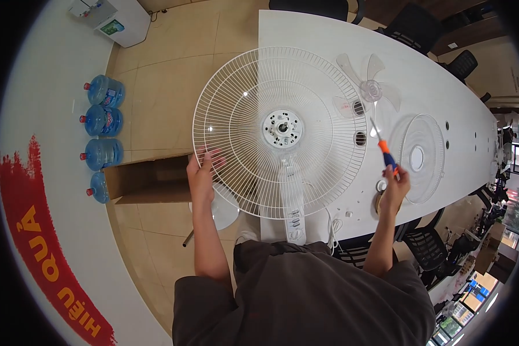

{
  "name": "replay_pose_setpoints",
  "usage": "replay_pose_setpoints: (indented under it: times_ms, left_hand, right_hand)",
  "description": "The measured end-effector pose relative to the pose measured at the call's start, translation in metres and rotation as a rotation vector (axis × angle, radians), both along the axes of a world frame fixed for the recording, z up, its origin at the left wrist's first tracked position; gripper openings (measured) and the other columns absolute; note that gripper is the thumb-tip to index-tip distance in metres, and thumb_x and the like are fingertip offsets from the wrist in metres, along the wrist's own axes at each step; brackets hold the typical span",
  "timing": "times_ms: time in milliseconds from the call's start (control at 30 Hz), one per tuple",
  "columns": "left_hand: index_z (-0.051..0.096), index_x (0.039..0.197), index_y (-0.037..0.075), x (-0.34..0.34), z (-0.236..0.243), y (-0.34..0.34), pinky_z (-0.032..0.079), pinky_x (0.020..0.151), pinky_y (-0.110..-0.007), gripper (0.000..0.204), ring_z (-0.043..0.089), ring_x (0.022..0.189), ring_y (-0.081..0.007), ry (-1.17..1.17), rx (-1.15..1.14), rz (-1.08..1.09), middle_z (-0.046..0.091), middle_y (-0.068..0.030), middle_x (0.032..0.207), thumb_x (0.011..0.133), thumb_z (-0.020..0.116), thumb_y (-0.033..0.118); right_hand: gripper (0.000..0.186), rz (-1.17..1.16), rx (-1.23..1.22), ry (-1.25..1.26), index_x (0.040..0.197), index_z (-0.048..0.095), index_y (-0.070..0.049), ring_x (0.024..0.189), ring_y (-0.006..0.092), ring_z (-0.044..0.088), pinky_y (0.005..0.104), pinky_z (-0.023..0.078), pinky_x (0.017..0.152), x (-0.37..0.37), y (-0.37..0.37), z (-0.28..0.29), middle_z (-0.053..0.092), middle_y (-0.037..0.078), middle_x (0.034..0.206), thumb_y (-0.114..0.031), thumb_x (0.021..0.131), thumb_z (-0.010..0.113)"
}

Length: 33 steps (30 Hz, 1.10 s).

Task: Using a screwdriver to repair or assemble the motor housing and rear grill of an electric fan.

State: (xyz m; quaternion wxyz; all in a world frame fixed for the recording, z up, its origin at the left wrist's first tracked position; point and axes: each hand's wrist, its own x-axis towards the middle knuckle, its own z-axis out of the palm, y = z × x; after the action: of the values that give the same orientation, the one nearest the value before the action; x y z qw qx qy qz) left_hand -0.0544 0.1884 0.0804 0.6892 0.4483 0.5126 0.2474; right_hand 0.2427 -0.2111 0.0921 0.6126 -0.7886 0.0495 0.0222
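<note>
1. The left hand [201, 173] is touching the lower left rim of a large, round, white wire fan grille [242, 127]. Its fingers are spreading apart behind the wires; whether the thumb is pinching the rim, I cannot tell.
2. That grille is standing in front of the person, its left part showing over the floor and its right part over a long white table [467, 115]. A pale round motor plate [283, 129] with a dark shaft is sitting at its centre.
3. Below the plate, a white fan column [293, 199] with a row of buttons is running down toward the person.
4. The right hand [396, 187] is gripping a screwdriver with an orange and blue handle [387, 154], its fingers closing around the blue end. The shaft is pointing away from the person, apart from the motor plate.
5. A translucent, many-bladed fan propeller [372, 90] is lying on the table beyond the screwdriver tip.
6. A second white wire grille with a pale central disc [417, 158] is lying right of the screwdriver.
7. An open brown cardboard box [150, 180] is resting left of the left hand, near clear blue water bottles [105, 121].
</note>
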Motion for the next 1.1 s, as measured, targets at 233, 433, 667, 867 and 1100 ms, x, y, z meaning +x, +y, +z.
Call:
replay_pose_setpoints:
  times_ms: [233, 433, 667, 867, 1100]
  left_hand:
    - [0.057, 0.135, -0.002, 0.009, -0.003, -0.010, 0.061, 0.080, -0.033, 0.030, 0.071, 0.094, -0.0196, -0.035, -0.021, 0.090, 0.070, -0.0122, 0.116, 0.108, 0.051, 0.010]
    - [0.056, 0.135, -0.003, 0.008, -0.008, -0.011, 0.062, 0.082, -0.033, 0.031, 0.071, 0.094, -0.0194, -0.073, -0.014, 0.099, 0.069, -0.0130, 0.115, 0.108, 0.050, 0.009]
    - [0.051, 0.138, -0.004, 0.005, -0.010, -0.016, 0.063, 0.085, -0.040, 0.033, 0.073, 0.094, -0.0273, -0.052, 0.060, 0.068, 0.071, -0.0214, 0.116, 0.108, 0.048, 0.011]
    - [0.053, 0.138, -0.005, 0.012, 0.000, -0.018, 0.062, 0.085, -0.038, 0.033, 0.073, 0.094, -0.0249, -0.047, 0.091, 0.047, 0.070, -0.0199, 0.116, 0.109, 0.048, 0.010]
    - [0.053, 0.137, -0.004, 0.006, -0.004, -0.023, 0.061, 0.084, -0.036, 0.033, 0.072, 0.093, -0.0222, -0.048, 0.114, 0.061, 0.070, -0.0189, 0.116, 0.109, 0.048, 0.010]
  right_hand:
    - [0.036, -0.066, -0.063, 0.031, 0.115, 0.059, 0.007, 0.080, 0.0139, 0.065, 0.0258, 0.053, 0.073, -0.074, -0.008, -0.129, 0.065, 0.008, 0.094, 0.000, 0.086, 0.080]
    - [0.029, 0.118, -0.512, 0.063, 0.102, 0.066, 0.002, 0.086, 0.0212, 0.067, 0.0319, 0.053, 0.079, -0.078, -0.026, -0.172, 0.069, 0.013, 0.096, -0.009, 0.081, 0.084]
    - [0.020, 0.328, -0.580, -0.607, 0.115, 0.063, 0.004, 0.094, 0.0243, 0.065, 0.0319, 0.053, 0.078, -0.037, 0.096, 0.051, 0.066, 0.016, 0.112, -0.004, 0.097, 0.067]
    - [0.060, 0.967, -0.434, -0.407, 0.134, 0.055, 0.005, 0.123, 0.0410, 0.054, 0.0452, 0.048, 0.103, -0.049, 0.233, 0.014, 0.054, 0.023, 0.135, -0.014, 0.084, 0.082]
    - [0.053, 0.962, -0.417, -0.263, 0.122, 0.064, 0.003, 0.115, 0.0357, 0.060, 0.0408, 0.052, 0.097, -0.058, 0.262, 0.000, 0.059, 0.018, 0.124, -0.014, 0.078, 0.087]
